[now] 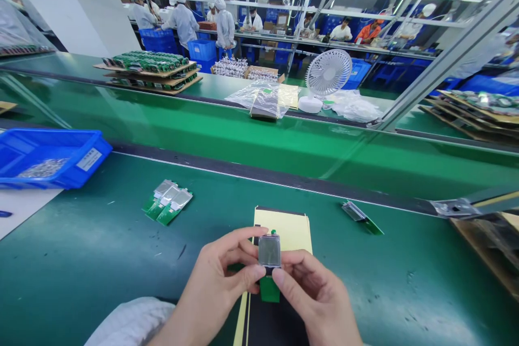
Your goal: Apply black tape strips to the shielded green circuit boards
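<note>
Left hand: the left hand comes in from the lower left, a white sleeve at its wrist; its grip is pressed together, thumb and fingers pinching the left edge of a small square grey-screened display module on a green circuit board
Right hand: the right hand comes in from the lower right; its grip pinches the right and lower edge of the same module, the thumb lying just beside the left thumb
Module: held upright between both hands, above the near edge of the green worktop; the grey screen faces the camera; a green tab sticks out below the fingers
Under the hands: a pale yellow rectangular sheet lies flat on the worktop, partly behind the module; a dark strip runs down from it toward the near edge
Left of the hands: a small cluster of similar green-edged display boards lies well apart; further left, a blue plastic bin of small metal parts
Right of the hands: a single display board lies flat, near the belt's dark edge
Beyond: a white desk fan; stacked trays of green boards; people in white coats and caps at a far bench
</note>
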`<action>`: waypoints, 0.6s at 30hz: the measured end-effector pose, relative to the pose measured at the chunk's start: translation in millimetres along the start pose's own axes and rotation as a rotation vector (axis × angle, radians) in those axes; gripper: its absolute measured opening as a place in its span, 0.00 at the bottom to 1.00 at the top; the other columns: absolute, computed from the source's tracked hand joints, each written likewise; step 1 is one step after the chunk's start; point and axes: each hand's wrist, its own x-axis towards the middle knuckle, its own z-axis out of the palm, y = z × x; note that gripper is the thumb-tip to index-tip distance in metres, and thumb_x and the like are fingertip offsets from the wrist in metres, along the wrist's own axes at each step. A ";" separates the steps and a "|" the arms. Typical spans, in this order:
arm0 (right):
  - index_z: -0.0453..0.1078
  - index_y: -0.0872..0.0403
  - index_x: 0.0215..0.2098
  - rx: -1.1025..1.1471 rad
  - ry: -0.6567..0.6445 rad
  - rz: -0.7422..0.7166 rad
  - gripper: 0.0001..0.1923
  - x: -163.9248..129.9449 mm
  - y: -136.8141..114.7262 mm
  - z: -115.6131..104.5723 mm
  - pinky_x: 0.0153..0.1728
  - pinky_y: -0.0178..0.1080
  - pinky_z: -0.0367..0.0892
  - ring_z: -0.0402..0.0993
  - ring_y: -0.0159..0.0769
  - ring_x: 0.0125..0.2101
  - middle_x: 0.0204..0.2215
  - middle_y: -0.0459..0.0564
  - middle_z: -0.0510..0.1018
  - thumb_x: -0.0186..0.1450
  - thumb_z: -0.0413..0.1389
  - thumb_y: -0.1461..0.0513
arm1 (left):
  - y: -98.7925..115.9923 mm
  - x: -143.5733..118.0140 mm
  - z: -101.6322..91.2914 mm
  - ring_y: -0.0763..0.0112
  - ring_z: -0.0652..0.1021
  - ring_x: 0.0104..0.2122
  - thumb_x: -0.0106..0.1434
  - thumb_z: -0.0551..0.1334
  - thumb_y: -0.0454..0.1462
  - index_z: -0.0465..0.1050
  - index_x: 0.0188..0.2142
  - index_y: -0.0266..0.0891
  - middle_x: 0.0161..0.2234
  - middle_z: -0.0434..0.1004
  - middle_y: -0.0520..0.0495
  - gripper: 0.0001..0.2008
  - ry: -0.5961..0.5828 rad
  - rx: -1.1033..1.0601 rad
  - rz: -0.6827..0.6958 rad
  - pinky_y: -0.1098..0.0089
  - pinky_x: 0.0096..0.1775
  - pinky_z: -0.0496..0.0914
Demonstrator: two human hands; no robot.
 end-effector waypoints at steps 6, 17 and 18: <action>0.74 0.50 0.31 -0.086 -0.037 0.005 0.07 1.7 -5.2 -6.6 0.29 0.31 0.65 0.71 0.32 0.26 0.23 0.46 0.77 0.55 0.61 0.57 | 2.0 1.1 -3.2 0.77 0.70 0.24 0.50 0.66 0.33 0.75 0.40 0.47 0.26 0.66 0.55 0.16 -0.034 0.001 0.004 0.77 0.25 0.72; 0.71 0.53 0.24 -0.092 0.150 -0.084 0.06 -3.7 3.4 3.7 0.24 0.32 0.61 0.65 0.30 0.21 0.18 0.44 0.72 0.51 0.61 0.59 | -3.6 -1.7 -0.6 0.79 0.69 0.22 0.50 0.65 0.33 0.75 0.40 0.46 0.26 0.66 0.56 0.16 -0.040 -0.017 0.008 0.76 0.24 0.71; 0.71 0.53 0.23 -0.096 0.182 -0.094 0.07 -4.3 3.4 6.4 0.23 0.32 0.60 0.64 0.31 0.21 0.17 0.44 0.72 0.51 0.61 0.59 | -3.2 -1.8 0.7 0.79 0.69 0.22 0.50 0.65 0.33 0.75 0.40 0.45 0.26 0.65 0.56 0.16 -0.030 -0.017 0.005 0.76 0.24 0.71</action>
